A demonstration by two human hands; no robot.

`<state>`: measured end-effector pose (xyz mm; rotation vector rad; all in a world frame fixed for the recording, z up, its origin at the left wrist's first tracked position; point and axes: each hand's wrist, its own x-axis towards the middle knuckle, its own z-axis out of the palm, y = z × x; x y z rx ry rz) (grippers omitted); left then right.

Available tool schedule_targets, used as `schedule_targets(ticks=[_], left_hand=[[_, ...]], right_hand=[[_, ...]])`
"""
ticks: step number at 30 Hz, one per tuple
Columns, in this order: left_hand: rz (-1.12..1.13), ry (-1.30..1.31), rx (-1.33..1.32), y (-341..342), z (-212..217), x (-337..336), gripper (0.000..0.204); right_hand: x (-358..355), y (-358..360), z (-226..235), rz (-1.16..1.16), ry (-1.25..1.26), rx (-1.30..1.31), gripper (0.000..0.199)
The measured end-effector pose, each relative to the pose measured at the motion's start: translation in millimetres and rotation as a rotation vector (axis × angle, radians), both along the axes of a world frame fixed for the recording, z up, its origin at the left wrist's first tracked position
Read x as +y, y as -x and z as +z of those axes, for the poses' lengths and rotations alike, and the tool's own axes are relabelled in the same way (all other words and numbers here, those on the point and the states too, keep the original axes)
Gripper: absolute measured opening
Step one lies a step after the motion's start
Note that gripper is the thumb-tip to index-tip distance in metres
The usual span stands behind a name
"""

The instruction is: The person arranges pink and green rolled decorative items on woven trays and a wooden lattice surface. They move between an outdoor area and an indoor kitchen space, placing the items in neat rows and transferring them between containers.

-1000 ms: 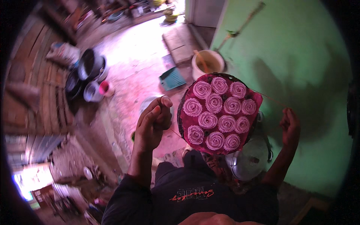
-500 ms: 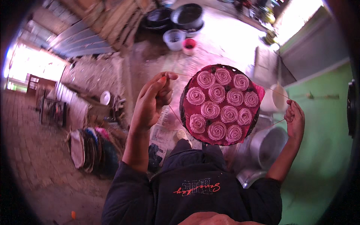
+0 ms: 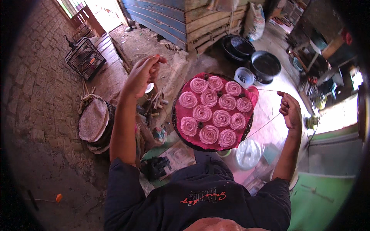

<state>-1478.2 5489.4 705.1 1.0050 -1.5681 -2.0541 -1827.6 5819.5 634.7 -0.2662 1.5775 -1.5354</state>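
Observation:
Between my hands hangs a round tray with a dark woven rim (image 3: 184, 139), carried by thin cords (image 3: 266, 90) at both sides. A red-pink liner (image 3: 252, 96) covers it, and one edge sticks out at the right. Several pale pink spiral swirls (image 3: 222, 118) lie on the liner, with small dark bits between them. My left hand (image 3: 145, 75) is raised at the tray's left, fingers closed on the cord there. At the right, my right hand (image 3: 291, 110) pinches the other cord, which spreads in two strands to the rim.
On the left stand a birdcage (image 3: 85, 57) and a stack of round flat trays (image 3: 93, 119). Ahead are a black basin (image 3: 266, 64), a translucent bucket (image 3: 244, 77) and a wooden plank wall (image 3: 210, 29). A clear plastic-covered round container (image 3: 248, 154) sits below the tray. A green wall (image 3: 327, 208) is at right.
My view has turned left, so the basins and buckets now appear farther right and the birdcage nearer. The tray still hangs between my hands, slightly farther left in view.

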Motion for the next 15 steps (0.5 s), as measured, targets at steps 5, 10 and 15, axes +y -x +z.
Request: schedule_targets(ticks=[5, 10, 15], left_hand=[[0.097, 0.084, -0.063, -78.9, -22.0, -122.2, 0.031], [0.239, 0.054, -0.097, -139.2, -33.3, -235.9, 0.030], [0.335, 0.127, -0.062, -151.5, -13.9, -383.2, 0.029]], right_hand=[[-162.6, -44.3, -23.6, 0.148, 0.045, -0.021, 0.032], [-321.7, -60.4, -30.3, 0.316, 0.087, -0.041, 0.033], [-516.1, -49.9, -19.0, 0.429, 0.128, -0.012, 0.036]])
